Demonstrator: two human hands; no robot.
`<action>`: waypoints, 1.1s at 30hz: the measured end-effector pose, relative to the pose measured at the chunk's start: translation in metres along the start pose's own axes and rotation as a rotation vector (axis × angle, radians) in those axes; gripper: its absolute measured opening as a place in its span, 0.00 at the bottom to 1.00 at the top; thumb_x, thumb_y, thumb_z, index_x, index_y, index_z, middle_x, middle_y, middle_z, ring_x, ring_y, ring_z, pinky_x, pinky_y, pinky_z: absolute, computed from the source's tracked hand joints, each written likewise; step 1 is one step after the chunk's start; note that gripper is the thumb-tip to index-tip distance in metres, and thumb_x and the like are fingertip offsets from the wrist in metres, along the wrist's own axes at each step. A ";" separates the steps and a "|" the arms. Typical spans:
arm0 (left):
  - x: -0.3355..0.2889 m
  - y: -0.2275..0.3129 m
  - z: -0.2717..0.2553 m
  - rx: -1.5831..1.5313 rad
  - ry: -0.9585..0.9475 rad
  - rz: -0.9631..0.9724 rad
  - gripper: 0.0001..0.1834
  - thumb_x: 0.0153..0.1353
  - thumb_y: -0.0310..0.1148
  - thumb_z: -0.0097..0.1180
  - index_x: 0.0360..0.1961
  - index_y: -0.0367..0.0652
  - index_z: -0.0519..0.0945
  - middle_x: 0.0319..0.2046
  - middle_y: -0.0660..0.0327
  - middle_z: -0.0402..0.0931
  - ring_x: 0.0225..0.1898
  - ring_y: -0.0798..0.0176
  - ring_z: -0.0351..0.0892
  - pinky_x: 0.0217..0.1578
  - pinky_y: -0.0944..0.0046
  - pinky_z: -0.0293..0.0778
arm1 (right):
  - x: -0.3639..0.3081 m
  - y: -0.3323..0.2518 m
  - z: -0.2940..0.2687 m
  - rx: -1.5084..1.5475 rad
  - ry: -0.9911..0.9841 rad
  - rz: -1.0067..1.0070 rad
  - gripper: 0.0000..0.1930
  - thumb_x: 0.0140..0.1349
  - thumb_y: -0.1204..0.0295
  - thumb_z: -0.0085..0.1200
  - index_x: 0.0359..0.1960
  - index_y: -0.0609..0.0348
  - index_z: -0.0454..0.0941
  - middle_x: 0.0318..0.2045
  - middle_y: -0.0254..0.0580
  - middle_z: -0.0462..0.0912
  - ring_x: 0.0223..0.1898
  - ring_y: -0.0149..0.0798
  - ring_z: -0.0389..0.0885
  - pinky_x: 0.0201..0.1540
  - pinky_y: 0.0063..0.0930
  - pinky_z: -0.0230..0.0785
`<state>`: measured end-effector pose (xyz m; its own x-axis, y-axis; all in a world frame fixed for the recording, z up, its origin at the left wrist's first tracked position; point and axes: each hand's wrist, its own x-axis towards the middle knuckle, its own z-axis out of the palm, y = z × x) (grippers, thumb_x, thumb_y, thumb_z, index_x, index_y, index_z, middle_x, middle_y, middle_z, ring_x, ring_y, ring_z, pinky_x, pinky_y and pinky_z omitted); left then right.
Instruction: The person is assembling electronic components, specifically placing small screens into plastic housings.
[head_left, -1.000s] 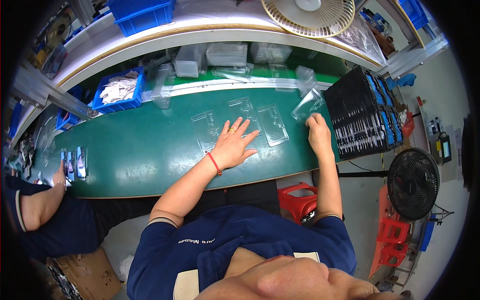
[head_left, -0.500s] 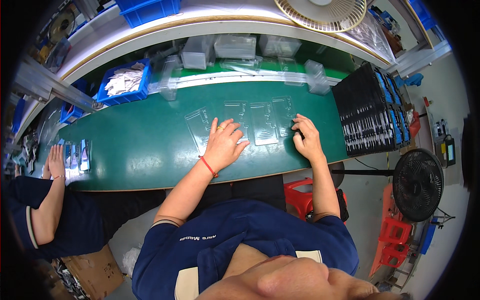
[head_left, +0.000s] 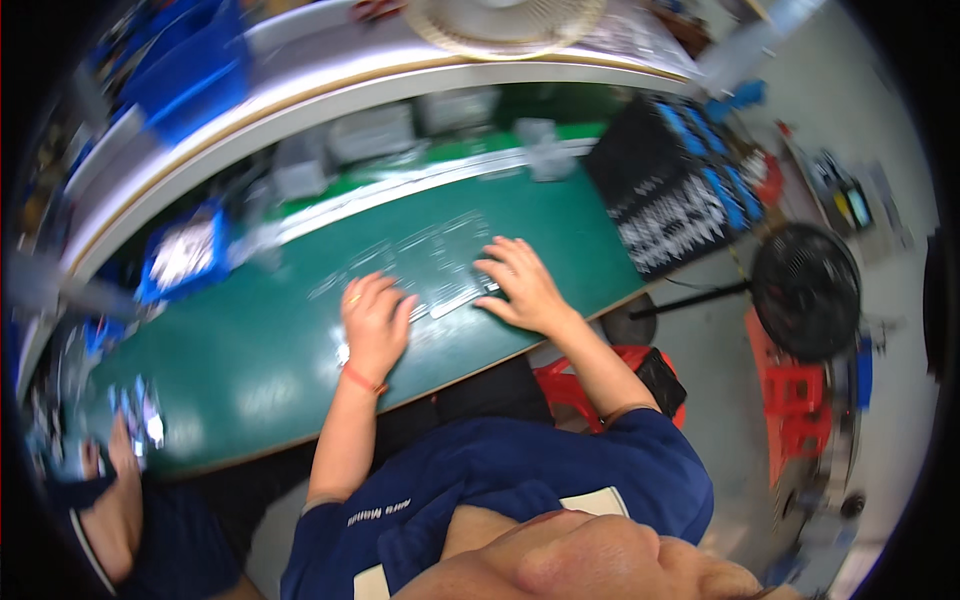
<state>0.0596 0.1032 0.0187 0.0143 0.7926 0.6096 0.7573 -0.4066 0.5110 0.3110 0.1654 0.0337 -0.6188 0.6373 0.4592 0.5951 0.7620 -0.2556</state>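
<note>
Several clear, thin moulded plastic trays (head_left: 450, 298) lie in a row on the green work table (head_left: 270, 370). The picture is smeared, so their outlines are faint. My left hand (head_left: 375, 325) rests at the left end of the row, palm down, fingers apart, with a ring and a red wrist cord. At the right end, my right hand (head_left: 522, 287) has its fingers stretched toward the trays. A small dark spot shows beside its thumb; I cannot make out what it is. Neither hand visibly grips a tray.
Black stacked trays (head_left: 665, 195) stand at the table's right end. Clear plastic boxes (head_left: 370, 132) line the back under a shelf (head_left: 330, 90). A blue bin (head_left: 185, 250) of pale pieces sits back left. A co-worker's hands (head_left: 115, 450) are far left. A black fan (head_left: 805, 290) stands right.
The whole view has turned and blurred, with the table now slanting up to the right. My right hand's fingers have straightened. Both hands stay by the trays.
</note>
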 end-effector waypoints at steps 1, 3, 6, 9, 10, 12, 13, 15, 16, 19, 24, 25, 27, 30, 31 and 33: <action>-0.002 -0.003 -0.004 0.010 0.020 0.001 0.06 0.51 0.30 0.63 0.26 0.40 0.79 0.35 0.54 0.79 0.45 0.49 0.76 0.51 0.50 0.67 | 0.003 -0.001 -0.009 -0.036 0.045 0.014 0.23 0.49 0.61 0.66 0.46 0.57 0.76 0.49 0.48 0.76 0.58 0.52 0.70 0.61 0.50 0.60; -0.005 -0.006 -0.007 0.008 0.040 -0.014 0.04 0.52 0.27 0.62 0.26 0.38 0.79 0.35 0.53 0.79 0.44 0.48 0.77 0.48 0.55 0.69 | 0.007 0.007 -0.046 -0.165 0.175 0.017 0.21 0.48 0.65 0.66 0.44 0.58 0.77 0.46 0.46 0.77 0.54 0.49 0.73 0.60 0.49 0.61; -0.005 0.001 -0.009 -0.006 0.020 -0.025 0.04 0.53 0.26 0.61 0.27 0.37 0.79 0.34 0.51 0.79 0.43 0.49 0.77 0.47 0.55 0.70 | 0.016 0.042 -0.143 -0.425 0.464 0.047 0.10 0.48 0.75 0.62 0.33 0.58 0.79 0.34 0.44 0.81 0.40 0.49 0.78 0.47 0.41 0.69; -0.001 0.006 -0.003 -0.027 0.006 -0.031 0.04 0.53 0.25 0.61 0.27 0.36 0.78 0.34 0.51 0.78 0.42 0.48 0.76 0.46 0.54 0.70 | 0.005 0.104 -0.236 -0.681 0.554 0.362 0.05 0.53 0.70 0.58 0.30 0.57 0.81 0.31 0.46 0.82 0.36 0.50 0.79 0.42 0.40 0.71; -0.002 0.006 -0.004 -0.032 0.009 -0.042 0.04 0.52 0.25 0.61 0.26 0.36 0.78 0.33 0.50 0.78 0.42 0.47 0.76 0.45 0.54 0.70 | 0.001 0.139 -0.257 -0.699 0.486 0.540 0.07 0.55 0.69 0.56 0.32 0.57 0.82 0.32 0.47 0.83 0.37 0.51 0.81 0.43 0.41 0.72; 0.005 0.012 -0.001 -0.058 0.017 -0.004 0.03 0.53 0.24 0.60 0.26 0.36 0.78 0.33 0.51 0.78 0.41 0.48 0.76 0.44 0.54 0.70 | -0.016 0.187 -0.309 -0.541 0.337 0.850 0.10 0.54 0.68 0.56 0.35 0.56 0.85 0.33 0.50 0.84 0.41 0.49 0.83 0.47 0.39 0.73; 0.005 0.009 0.001 -0.054 0.017 -0.011 0.03 0.53 0.24 0.60 0.26 0.36 0.78 0.33 0.51 0.78 0.41 0.48 0.76 0.44 0.54 0.70 | -0.023 0.220 -0.320 -0.515 0.188 0.918 0.11 0.53 0.66 0.58 0.36 0.55 0.85 0.35 0.50 0.85 0.41 0.47 0.83 0.48 0.37 0.73; 0.003 0.002 -0.001 -0.029 0.018 -0.036 0.03 0.53 0.24 0.60 0.26 0.36 0.78 0.33 0.51 0.78 0.39 0.49 0.76 0.43 0.55 0.70 | -0.011 0.242 -0.311 -0.467 0.018 1.096 0.16 0.53 0.60 0.62 0.37 0.57 0.85 0.40 0.52 0.84 0.45 0.48 0.82 0.50 0.36 0.72; 0.001 0.000 -0.003 -0.029 0.016 -0.031 0.03 0.53 0.24 0.60 0.26 0.36 0.78 0.33 0.51 0.78 0.39 0.49 0.76 0.43 0.55 0.70 | -0.004 0.245 -0.306 -0.481 -0.057 1.154 0.19 0.52 0.58 0.63 0.39 0.58 0.84 0.43 0.52 0.83 0.47 0.49 0.81 0.52 0.37 0.71; -0.002 -0.007 -0.004 0.003 0.019 -0.053 0.04 0.54 0.25 0.60 0.26 0.36 0.78 0.34 0.52 0.78 0.39 0.50 0.76 0.43 0.56 0.70 | 0.014 0.250 -0.301 -0.610 -0.114 1.236 0.26 0.52 0.51 0.63 0.45 0.59 0.82 0.49 0.51 0.80 0.52 0.50 0.78 0.55 0.41 0.69; -0.002 -0.005 -0.001 -0.010 0.004 -0.064 0.04 0.55 0.25 0.59 0.26 0.36 0.78 0.33 0.52 0.78 0.38 0.50 0.76 0.42 0.56 0.70 | 0.009 0.260 -0.312 -0.587 -0.208 1.201 0.24 0.52 0.50 0.62 0.43 0.56 0.84 0.46 0.48 0.82 0.50 0.47 0.79 0.54 0.36 0.69; -0.001 -0.006 -0.001 -0.015 -0.001 -0.059 0.04 0.55 0.25 0.59 0.26 0.36 0.78 0.33 0.52 0.78 0.38 0.51 0.76 0.42 0.56 0.70 | 0.004 0.262 -0.314 -0.573 -0.188 1.193 0.24 0.53 0.50 0.62 0.43 0.55 0.84 0.46 0.47 0.82 0.50 0.47 0.79 0.54 0.36 0.69; 0.000 -0.004 0.001 -0.024 0.001 -0.052 0.05 0.55 0.25 0.59 0.25 0.36 0.77 0.32 0.52 0.78 0.37 0.51 0.76 0.41 0.56 0.70 | 0.005 0.266 -0.318 -0.519 -0.264 1.275 0.28 0.56 0.48 0.59 0.54 0.51 0.78 0.57 0.42 0.75 0.61 0.48 0.68 0.61 0.47 0.60; -0.001 -0.007 -0.001 -0.003 0.010 -0.036 0.04 0.55 0.24 0.59 0.25 0.36 0.77 0.31 0.53 0.78 0.36 0.51 0.76 0.40 0.56 0.70 | 0.022 0.228 -0.307 -0.695 -0.211 1.384 0.27 0.57 0.50 0.58 0.55 0.50 0.77 0.57 0.42 0.76 0.62 0.47 0.68 0.61 0.46 0.57; -0.002 -0.008 0.000 0.002 0.011 -0.035 0.04 0.55 0.24 0.59 0.25 0.36 0.77 0.31 0.53 0.78 0.36 0.51 0.76 0.40 0.56 0.70 | 0.022 0.225 -0.308 -0.698 -0.202 1.391 0.25 0.57 0.55 0.58 0.55 0.50 0.77 0.57 0.42 0.76 0.61 0.48 0.68 0.60 0.44 0.57; -0.002 -0.010 0.002 -0.021 0.019 -0.044 0.05 0.55 0.24 0.59 0.25 0.36 0.77 0.31 0.53 0.78 0.34 0.51 0.76 0.39 0.56 0.70 | 0.016 0.233 -0.311 -0.700 -0.194 1.379 0.24 0.57 0.58 0.57 0.55 0.51 0.77 0.57 0.43 0.75 0.61 0.48 0.68 0.60 0.44 0.56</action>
<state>0.0538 0.1064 0.0110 -0.0312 0.8015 0.5972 0.7434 -0.3808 0.5499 0.5988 0.3174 0.2464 0.5655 0.8203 0.0850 0.8160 -0.5715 0.0869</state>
